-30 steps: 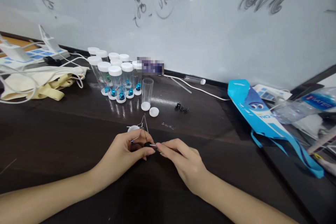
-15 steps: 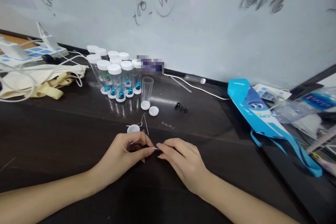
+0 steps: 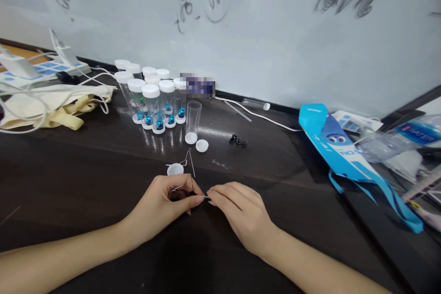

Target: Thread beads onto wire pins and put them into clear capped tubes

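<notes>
Dark table (image 3: 131, 248) under everything. We have two hands at work on it. Right hand (image 3: 243, 206): fingertips drawn together, facing the left thumb. Left hand (image 3: 160, 204): thumb and forefinger pinched closed, other fingers loosely curled. Clear tube (image 3: 193, 119) upright, well beyond the fingers. White cap (image 3: 175, 170) just behind the left knuckles.

Bent wire (image 3: 190, 176) rises from the left pinch, its lower end hidden there. Thin rod (image 3: 206, 197) bridges the small gap between both sets of fingertips, the right ones closed on its end; how firmly, we cannot tell.

Our judgement: left pinch best serves as a steady anchor. We should work the right fingertips lightly, along the rod's own line; sideways pressure could twist the wire or slip the grip.
</notes>
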### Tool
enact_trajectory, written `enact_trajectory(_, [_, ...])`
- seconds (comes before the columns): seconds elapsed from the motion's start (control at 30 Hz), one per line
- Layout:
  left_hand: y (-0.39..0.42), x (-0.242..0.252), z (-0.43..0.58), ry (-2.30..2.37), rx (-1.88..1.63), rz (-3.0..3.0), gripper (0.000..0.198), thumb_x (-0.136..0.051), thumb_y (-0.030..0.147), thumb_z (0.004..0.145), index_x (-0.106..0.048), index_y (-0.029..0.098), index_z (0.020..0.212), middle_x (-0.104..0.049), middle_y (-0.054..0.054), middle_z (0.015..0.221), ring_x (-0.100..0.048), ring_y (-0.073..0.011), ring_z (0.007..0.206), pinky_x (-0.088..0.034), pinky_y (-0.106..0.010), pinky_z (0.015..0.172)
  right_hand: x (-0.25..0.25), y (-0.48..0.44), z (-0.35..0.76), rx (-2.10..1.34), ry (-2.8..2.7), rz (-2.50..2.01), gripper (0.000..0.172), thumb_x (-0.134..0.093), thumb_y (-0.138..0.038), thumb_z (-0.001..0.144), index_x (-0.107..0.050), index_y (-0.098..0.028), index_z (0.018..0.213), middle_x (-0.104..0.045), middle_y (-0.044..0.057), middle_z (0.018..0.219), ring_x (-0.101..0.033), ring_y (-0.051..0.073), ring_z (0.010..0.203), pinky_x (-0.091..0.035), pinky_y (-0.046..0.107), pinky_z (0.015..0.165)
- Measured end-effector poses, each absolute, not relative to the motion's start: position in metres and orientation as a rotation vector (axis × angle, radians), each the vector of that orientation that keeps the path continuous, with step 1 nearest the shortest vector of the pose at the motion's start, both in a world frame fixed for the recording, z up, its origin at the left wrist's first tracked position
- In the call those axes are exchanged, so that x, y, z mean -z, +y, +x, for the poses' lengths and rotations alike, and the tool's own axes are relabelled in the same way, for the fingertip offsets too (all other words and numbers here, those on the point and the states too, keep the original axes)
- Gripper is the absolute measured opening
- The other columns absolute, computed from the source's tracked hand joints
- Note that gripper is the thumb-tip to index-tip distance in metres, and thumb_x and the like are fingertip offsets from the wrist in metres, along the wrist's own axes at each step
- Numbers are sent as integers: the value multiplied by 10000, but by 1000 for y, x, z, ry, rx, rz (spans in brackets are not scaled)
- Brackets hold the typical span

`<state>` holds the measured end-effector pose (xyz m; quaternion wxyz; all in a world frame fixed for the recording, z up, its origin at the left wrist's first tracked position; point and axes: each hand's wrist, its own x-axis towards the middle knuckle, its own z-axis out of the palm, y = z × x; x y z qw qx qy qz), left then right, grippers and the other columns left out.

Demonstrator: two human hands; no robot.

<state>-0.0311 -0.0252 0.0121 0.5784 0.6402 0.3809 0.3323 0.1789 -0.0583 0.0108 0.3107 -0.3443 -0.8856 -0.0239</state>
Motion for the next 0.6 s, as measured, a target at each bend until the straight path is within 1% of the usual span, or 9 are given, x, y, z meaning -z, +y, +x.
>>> enact_trajectory(0.13, [-26,-13,-32,906,-769,1531,148,-667,307,818,-713,171,785,-696,-41,788,-600,-159,679,-505,-257,582,-11,-58,179,75,-2325,-943,173,-515,-105,942,-659,-124,1036,-689,97,1009,-620,180,843,-509,313,725])
enact_trajectory(0.2, [-26,-12,-32,903,-764,1539,150,-665,311,820,-712,173,785,-699,-41,791,-604,-161,680,-505,-259,583,-11,-58,178,123,-2301,-980,175,-514,-124,945,-670,-149,1022,-677,96,1002,-610,178,823,-501,311,694])
enact_trajectory(0.3, [-27,-12,-32,896,-763,1535,151,-664,313,819,-710,174,784,-699,-40,784,-608,-164,676,-506,-260,575,-12,-58,177,165,-2278,-1006,175,-513,-139,947,-684,-163,978,-661,69,867,-588,159,742,-474,284,622])
enact_trajectory(0.4, [-27,-12,-31,902,-768,1534,152,-660,310,822,-708,172,778,-700,-43,784,-610,-166,683,-505,-257,572,-12,-58,176,131,-2292,-996,178,-507,-131,952,-684,-138,932,-642,52,762,-569,141,664,-449,266,578])
enact_trajectory(0.6, [-25,-14,-32,901,-749,1592,155,-652,313,833,-706,178,781,-704,-36,782,-607,-160,673,-493,-255,580,-13,-57,175,-14,-2308,-1007,215,-473,-159,977,-669,-121,898,-630,43,711,-566,133,621,-453,255,572])
